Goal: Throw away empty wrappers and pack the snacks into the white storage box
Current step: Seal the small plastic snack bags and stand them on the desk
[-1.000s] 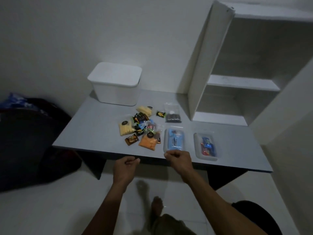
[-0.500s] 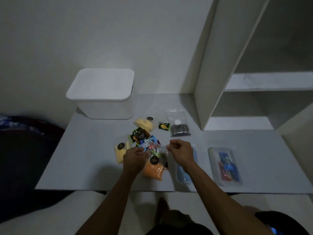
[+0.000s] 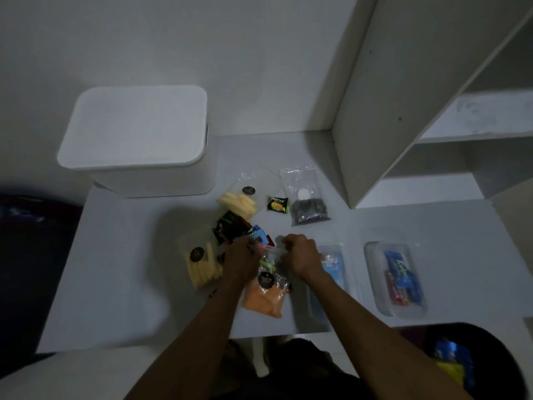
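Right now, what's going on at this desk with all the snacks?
A person is sorting snacks on a white desk. Both the left hand and the right hand pinch the top of a clear bag of orange snacks in the middle of the pile. The white storage box at the back left has its lid on, and nothing looks packed yet.

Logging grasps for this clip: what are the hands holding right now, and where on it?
Both the left hand and right hand pinch the top edge of the clear bag of orange snacks, one at each upper corner.
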A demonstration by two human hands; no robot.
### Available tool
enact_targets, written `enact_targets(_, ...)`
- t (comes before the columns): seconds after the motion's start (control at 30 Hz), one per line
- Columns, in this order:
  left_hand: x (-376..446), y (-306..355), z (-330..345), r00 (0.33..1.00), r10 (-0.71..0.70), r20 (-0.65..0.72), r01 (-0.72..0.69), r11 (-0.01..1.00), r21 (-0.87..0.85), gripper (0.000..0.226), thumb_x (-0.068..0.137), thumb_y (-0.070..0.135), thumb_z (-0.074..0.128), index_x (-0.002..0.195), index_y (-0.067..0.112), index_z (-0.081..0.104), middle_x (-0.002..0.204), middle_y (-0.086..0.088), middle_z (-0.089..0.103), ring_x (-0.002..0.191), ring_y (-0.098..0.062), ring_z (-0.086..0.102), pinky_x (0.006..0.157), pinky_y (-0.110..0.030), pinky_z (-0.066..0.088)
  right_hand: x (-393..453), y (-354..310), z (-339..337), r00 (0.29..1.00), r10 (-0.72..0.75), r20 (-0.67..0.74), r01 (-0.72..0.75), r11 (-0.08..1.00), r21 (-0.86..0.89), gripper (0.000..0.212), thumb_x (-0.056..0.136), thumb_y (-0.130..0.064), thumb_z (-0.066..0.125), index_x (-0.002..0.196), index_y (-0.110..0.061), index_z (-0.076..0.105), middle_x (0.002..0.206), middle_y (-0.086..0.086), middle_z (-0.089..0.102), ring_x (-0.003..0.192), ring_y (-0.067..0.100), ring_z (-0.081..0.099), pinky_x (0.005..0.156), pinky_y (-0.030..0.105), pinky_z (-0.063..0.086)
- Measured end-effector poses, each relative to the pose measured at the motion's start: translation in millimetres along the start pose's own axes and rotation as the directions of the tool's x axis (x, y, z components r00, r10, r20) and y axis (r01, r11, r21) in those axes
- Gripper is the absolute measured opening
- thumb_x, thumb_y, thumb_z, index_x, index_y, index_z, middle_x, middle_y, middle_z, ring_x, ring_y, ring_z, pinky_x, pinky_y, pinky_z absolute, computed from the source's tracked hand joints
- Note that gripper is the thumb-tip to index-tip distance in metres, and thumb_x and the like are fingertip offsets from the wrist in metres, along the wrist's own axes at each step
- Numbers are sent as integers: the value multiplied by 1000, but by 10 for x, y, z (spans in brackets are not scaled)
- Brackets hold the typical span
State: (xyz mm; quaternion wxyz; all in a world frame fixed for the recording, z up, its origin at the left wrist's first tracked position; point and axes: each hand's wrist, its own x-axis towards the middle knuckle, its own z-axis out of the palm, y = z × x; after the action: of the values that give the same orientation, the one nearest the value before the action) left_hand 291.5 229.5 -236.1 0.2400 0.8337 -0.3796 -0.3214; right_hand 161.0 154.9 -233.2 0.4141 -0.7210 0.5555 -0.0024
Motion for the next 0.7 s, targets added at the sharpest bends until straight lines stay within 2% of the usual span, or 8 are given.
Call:
enact_targets(0.13, 5, -25, -25, 999, -25, -26, 25, 999, -26, 13, 92, 17, 60, 80, 15, 59, 69, 11, 51, 65, -6, 51, 52, -9, 36, -28, -32, -35, 998, -62, -3, 62, 997, 35, 16, 88, -4, 66, 99, -12, 74, 102, 8, 74, 91, 15, 67, 88, 32, 55)
enact_targets(0.2, -5, -56, -71, 998, -19, -55, 14, 995, -99, 18, 91, 23, 63, 75, 16, 57, 67, 8, 53, 61, -4, 51, 53, -11, 34, -48, -58, -92, 996, -92, 5, 91, 992, 85, 17, 85, 0, 67, 95, -12, 76, 99, 4, 74, 87, 10, 65, 81, 23, 53)
enact_targets(0.3, -72, -95, -208, 996, 16, -83, -36, 971, -234, 12, 89, 18, 66, 79, 14, 61, 76, -1, 63, 69, -10, 58, 59, -19, 43, -99, -91, -194, 995, -98, 24, 92, 979, 180, 23, 81, 4, 71, 97, -12, 76, 100, 0, 73, 89, 7, 64, 70, 7, 47)
enact_targets(0.4, -175, -99, -402, 988, 111, -106, -139, 943, -302, 11, 87, 13, 68, 77, 10, 64, 70, 0, 64, 64, -11, 58, 58, -22, 45, -193, -160, -296, 991, -131, 27, 118, 952, 281, 24, 78, 5, 74, 97, -11, 76, 100, 0, 75, 91, 10, 69, 77, 15, 56)
enact_targets(0.47, -242, -66, -533, 981, 151, -124, -185, 923, -337, 12, 86, 19, 69, 77, 12, 68, 68, 2, 66, 63, -14, 61, 59, -32, 50, -263, -275, -389, 986, -168, 21, 152, 930, 334, 21, 78, 2, 76, 94, -11, 75, 95, 3, 75, 89, 13, 71, 81, 23, 58)
enact_targets(0.6, -381, 114, -877, 956, 218, -194, -285, 843, -457, 15, 85, 23, 68, 82, 10, 72, 71, -6, 71, 67, -25, 69, 62, -42, 58, -437, -616, -649, 976, -213, -38, 209, 881, 426, 19, 79, 1, 78, 94, -9, 72, 88, 6, 72, 83, 13, 68, 72, 15, 54)
enact_targets(0.67, -458, 272, -1083, 951, 232, -202, -305, 803, -512, 9, 88, 17, 69, 82, 11, 72, 74, -8, 72, 71, -30, 69, 67, -48, 59, -526, -809, -810, 961, -262, -91, 277, 875, 397, 19, 78, -4, 80, 94, -11, 73, 85, 6, 72, 77, 10, 66, 70, 18, 51)
enact_targets(0.7, -499, 362, -1193, 951, 225, -213, -305, 794, -525, 9, 88, 16, 69, 80, 14, 73, 76, -5, 73, 73, -28, 70, 70, -46, 59, -571, -911, -894, 949, -295, -111, 315, 881, 352, 19, 78, -8, 81, 95, -13, 74, 84, 5, 72, 75, 8, 66, 70, 19, 51)
